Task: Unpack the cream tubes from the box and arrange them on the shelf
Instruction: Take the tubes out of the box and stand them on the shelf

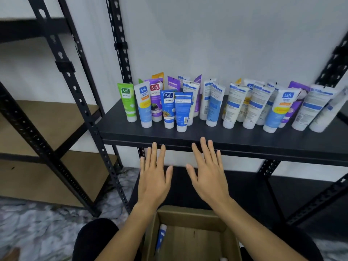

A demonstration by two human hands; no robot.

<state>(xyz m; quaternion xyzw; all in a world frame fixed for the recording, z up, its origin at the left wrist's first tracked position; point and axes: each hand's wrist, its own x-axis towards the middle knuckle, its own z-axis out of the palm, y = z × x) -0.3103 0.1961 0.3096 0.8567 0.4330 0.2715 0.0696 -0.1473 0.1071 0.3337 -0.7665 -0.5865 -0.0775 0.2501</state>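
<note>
Shelf (226,142): I count roughly twenty tubes (183,111) upright. Below it, box (190,217): one tube (161,237). My left hand (153,179) and right hand (209,176): spread wide, holding nothing.

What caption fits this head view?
Both open hands hover before shelved cream tubes; one tube remains in the box.
</note>
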